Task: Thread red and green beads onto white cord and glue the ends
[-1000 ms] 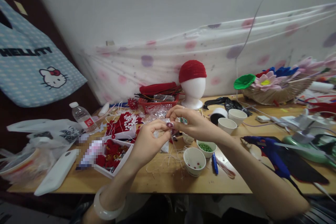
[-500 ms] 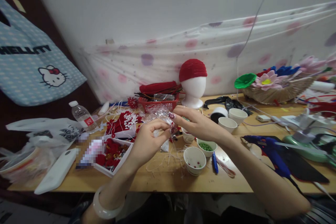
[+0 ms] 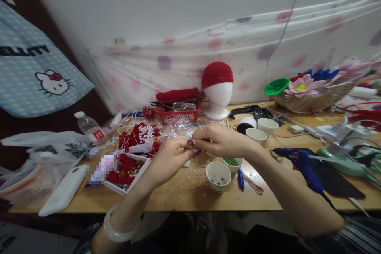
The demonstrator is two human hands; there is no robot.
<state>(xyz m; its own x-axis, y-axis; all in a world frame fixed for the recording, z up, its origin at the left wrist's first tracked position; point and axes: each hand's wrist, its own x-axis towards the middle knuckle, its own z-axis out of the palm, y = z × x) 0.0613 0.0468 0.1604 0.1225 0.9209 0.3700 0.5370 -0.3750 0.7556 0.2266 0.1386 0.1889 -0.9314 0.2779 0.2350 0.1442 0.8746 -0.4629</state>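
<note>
My left hand [image 3: 171, 159] and my right hand [image 3: 218, 139] meet above the middle of the table, fingertips touching. Both are pinched closed; whatever lies between the fingers is too small or hidden to make out. Below them, thin pale strings [image 3: 193, 172] trail over the wood. A paper cup [image 3: 218, 184] with a few small beads stands just nearer to me. Behind it is a cup of green beads [image 3: 233, 163], partly covered by that first cup. Crinkled clear plastic [image 3: 181, 127] lies beyond my fingers.
A white box [image 3: 126, 188] of red and gold pieces sits left, near a white phone-like slab [image 3: 63, 190] and a bottle [image 3: 91, 129]. At the back stand a red basket [image 3: 178, 117] and a white foam head [image 3: 218, 97]. A blue glue gun [image 3: 303, 164] lies right.
My right hand has lowered and its fingers have curled in to pinch at my left fingertips. The left hand stays close to its place. The view has shifted slightly.
</note>
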